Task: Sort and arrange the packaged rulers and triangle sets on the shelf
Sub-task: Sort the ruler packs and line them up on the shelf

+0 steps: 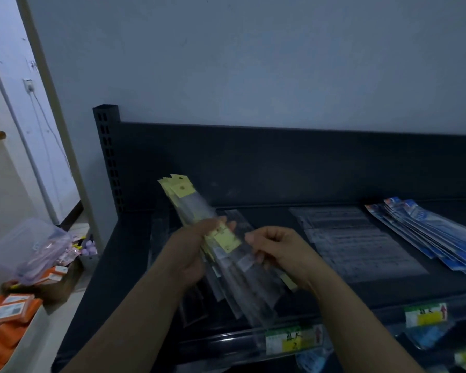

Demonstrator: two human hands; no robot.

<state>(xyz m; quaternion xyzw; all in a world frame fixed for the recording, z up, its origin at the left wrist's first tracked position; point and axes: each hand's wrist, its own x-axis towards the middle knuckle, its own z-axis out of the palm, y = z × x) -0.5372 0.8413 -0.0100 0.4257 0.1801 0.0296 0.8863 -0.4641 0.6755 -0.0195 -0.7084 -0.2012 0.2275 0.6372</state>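
A fanned bundle of clear ruler packets with yellow header cards (pixel 184 196) is raised above the black shelf (pixel 124 265). My left hand (pixel 191 254) grips the bundle around its middle. My right hand (pixel 277 251) pinches the edge of one clear packet (pixel 249 289) at the front of the bundle. Flat on the shelf to the right lies a pile of clear ruler packets (pixel 353 238). Further right is a slanted stack of blue packaged sets (pixel 436 235).
Price labels (pixel 291 340) sit in the shelf's front rail, with blue packets on a lower level (pixel 428 337). On the left stand a clear plastic box (pixel 27 251) and orange packs (pixel 11 313). A door and wall lie further left.
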